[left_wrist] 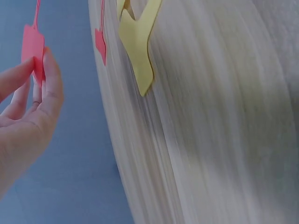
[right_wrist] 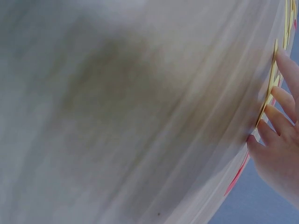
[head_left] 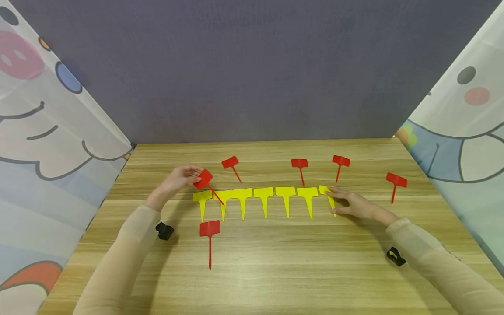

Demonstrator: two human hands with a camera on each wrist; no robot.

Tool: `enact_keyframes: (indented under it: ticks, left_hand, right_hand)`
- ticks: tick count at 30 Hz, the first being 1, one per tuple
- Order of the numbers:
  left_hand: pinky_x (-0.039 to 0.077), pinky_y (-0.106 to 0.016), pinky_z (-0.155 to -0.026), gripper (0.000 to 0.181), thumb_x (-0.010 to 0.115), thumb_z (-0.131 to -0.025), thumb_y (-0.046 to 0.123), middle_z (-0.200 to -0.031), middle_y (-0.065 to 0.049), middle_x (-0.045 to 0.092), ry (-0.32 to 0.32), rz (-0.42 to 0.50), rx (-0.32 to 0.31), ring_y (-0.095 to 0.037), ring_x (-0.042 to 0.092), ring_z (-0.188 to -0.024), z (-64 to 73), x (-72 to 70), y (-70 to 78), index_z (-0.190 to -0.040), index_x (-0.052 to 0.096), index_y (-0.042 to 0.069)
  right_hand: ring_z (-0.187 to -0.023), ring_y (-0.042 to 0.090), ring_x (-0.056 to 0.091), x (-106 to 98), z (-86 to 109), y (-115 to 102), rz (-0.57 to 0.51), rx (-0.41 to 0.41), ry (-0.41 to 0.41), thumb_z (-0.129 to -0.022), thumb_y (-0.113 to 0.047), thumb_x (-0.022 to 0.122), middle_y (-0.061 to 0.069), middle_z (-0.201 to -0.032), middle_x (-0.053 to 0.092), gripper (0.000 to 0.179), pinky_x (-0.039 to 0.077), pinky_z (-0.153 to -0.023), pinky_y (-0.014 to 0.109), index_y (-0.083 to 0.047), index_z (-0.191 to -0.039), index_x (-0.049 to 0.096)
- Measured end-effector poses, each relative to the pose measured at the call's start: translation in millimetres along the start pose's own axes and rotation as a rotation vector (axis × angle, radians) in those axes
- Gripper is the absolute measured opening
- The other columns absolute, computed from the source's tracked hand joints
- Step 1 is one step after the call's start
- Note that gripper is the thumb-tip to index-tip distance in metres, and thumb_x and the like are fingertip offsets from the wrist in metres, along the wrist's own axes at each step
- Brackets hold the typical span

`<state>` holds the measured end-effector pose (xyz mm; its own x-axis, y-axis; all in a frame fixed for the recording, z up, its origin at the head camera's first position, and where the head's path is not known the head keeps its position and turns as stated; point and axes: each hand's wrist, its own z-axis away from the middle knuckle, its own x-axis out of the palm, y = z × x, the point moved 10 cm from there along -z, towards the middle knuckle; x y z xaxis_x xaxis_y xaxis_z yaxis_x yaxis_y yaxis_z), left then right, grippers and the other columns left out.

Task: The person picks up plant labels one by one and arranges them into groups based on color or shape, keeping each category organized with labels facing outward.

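Note:
My left hand (head_left: 179, 180) pinches a red T-shaped plant label (head_left: 203, 179) by its flat head between thumb and fingers, as the left wrist view also shows. Its thin stem slants down to the right, over part of the yellow row. My right hand (head_left: 351, 204) rests at the right end of that row, with fairly straight fingers touching the last yellow plant label (head_left: 330, 201) and covering part of it. Several more yellow labels (head_left: 264, 199) lie side by side, heads away from me and points toward me. Below the row's left end lies another red label (head_left: 210, 236).
Behind the row, several red labels lie scattered, among them one at the left (head_left: 230, 162), one in the middle (head_left: 300, 163) and one at far right (head_left: 396, 180). A dark grey panel (head_left: 252, 78) rises behind the wooden table (head_left: 283, 271). Cartoon-printed curtains (head_left: 43, 131) flank it.

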<state>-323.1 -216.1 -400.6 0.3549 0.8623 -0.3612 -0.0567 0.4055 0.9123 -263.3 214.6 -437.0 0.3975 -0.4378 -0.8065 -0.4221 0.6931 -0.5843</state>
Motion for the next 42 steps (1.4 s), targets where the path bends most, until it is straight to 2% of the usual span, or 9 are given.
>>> enact_keyframes:
  ticks: [7, 15, 21, 31, 34, 38, 42]
  left_hand:
    - [0.044, -0.050, -0.082, 0.035, 0.053, -0.086, 0.002, -0.108, -0.018, 0.052, -0.070, 0.003, -0.010, -0.015, 0.056, -0.082, 3.5, 18.0, 4.1, -0.119, 0.046, -0.006]
    - [0.049, -0.040, -0.075, 0.033, 0.052, -0.086, 0.001, -0.103, -0.017, 0.052, -0.171, 0.004, 0.037, -0.017, 0.056, -0.080, 7.8, 39.3, 12.8, -0.116, 0.046, -0.008]
    - [0.051, -0.033, -0.072, 0.029, 0.053, -0.085, 0.002, -0.100, -0.013, 0.053, -0.215, -0.020, 0.028, -0.020, 0.055, -0.081, 10.1, 51.0, 13.8, -0.113, 0.049, -0.005]
    - [0.050, -0.039, -0.073, 0.028, 0.051, -0.084, -0.003, -0.099, -0.014, 0.053, -0.288, -0.040, 0.041, -0.021, 0.053, -0.084, 13.9, 73.3, 18.8, -0.111, 0.052, -0.005]
    - [0.050, -0.038, -0.074, 0.027, 0.052, -0.083, -0.003, -0.097, -0.013, 0.053, -0.310, -0.053, 0.044, -0.020, 0.054, -0.082, 15.2, 80.5, 19.3, -0.111, 0.053, -0.004]
    - [0.050, -0.043, -0.073, 0.026, 0.054, -0.083, -0.002, -0.094, -0.012, 0.053, -0.359, -0.043, 0.052, -0.018, 0.055, -0.077, 18.4, 92.3, 21.1, -0.109, 0.052, -0.005]
    - [0.051, -0.038, -0.069, 0.025, 0.055, -0.083, -0.002, -0.094, -0.011, 0.054, -0.404, -0.062, 0.087, -0.018, 0.055, -0.077, 21.2, 103.0, 24.0, -0.107, 0.053, -0.006]
  right_hand:
    - [-0.125, 0.047, 0.020, 0.8, 0.3, 0.1, -0.002, -0.002, 0.000, -0.079, -0.026, 0.065, 0.026, -0.138, 0.026, 0.065, 0.023, -0.096, 0.059, 0.005, -0.130, 0.040]
    - [-0.125, 0.046, 0.020, 0.3, 0.4, 2.6, -0.004, 0.013, 0.001, -0.079, -0.028, 0.065, 0.026, -0.138, 0.025, 0.065, 0.023, -0.096, 0.059, 0.004, -0.130, 0.040]
    - [-0.125, 0.045, 0.020, 0.0, 0.3, 3.3, -0.004, 0.013, 0.002, -0.079, -0.029, 0.065, 0.025, -0.138, 0.026, 0.065, 0.023, -0.096, 0.059, 0.003, -0.130, 0.040]
    - [-0.124, 0.046, 0.021, -0.5, -0.4, 1.8, -0.005, -0.003, 0.005, -0.078, -0.026, 0.066, 0.026, -0.137, 0.027, 0.064, 0.024, -0.096, 0.059, 0.005, -0.129, 0.041]
    - [-0.124, 0.046, 0.021, -0.7, -0.2, 1.6, -0.007, -0.004, 0.005, -0.078, -0.026, 0.066, 0.026, -0.137, 0.027, 0.064, 0.024, -0.095, 0.059, 0.005, -0.129, 0.041]
    - [-0.124, 0.047, 0.020, -0.7, -0.1, 1.9, -0.007, -0.002, 0.003, -0.079, -0.027, 0.066, 0.026, -0.138, 0.027, 0.064, 0.024, -0.095, 0.059, 0.004, -0.129, 0.041]
    - [-0.124, 0.047, 0.020, -0.7, -0.1, 1.9, -0.008, -0.004, 0.001, -0.079, -0.027, 0.066, 0.027, -0.138, 0.026, 0.065, 0.024, -0.095, 0.059, 0.005, -0.129, 0.040]
